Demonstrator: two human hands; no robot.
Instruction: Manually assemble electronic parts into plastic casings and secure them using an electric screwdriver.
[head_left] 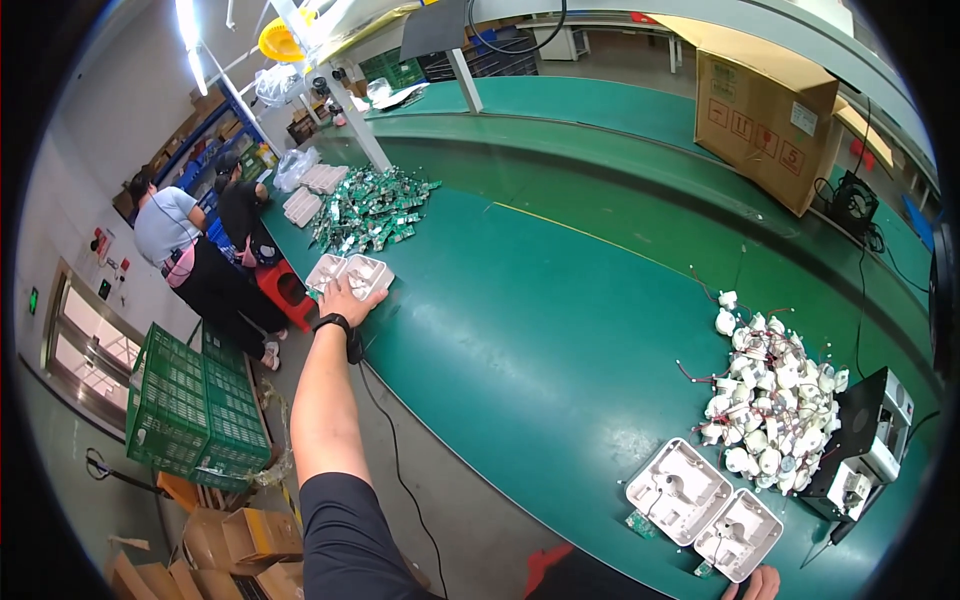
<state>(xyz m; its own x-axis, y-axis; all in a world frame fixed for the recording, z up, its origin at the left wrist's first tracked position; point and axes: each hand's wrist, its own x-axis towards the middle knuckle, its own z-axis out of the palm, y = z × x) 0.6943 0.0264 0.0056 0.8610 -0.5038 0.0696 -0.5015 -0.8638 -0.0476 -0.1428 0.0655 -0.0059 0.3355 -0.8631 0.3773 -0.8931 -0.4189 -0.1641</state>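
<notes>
Left hand fingers spread flat on white plastic tray; right hand's fingers barely visible, cannot tell

A long green table, curving away to the far end. At the left edge, two white plastic shells side by side. Just behind those, a heap of small green circuit boards and more white trays. On the right, a big pile of little white parts with red wires. Near the front edge, two more white square housings, touching each other. Beside the pile, a black and white machine. Far back, a brown cardboard box.
</notes>
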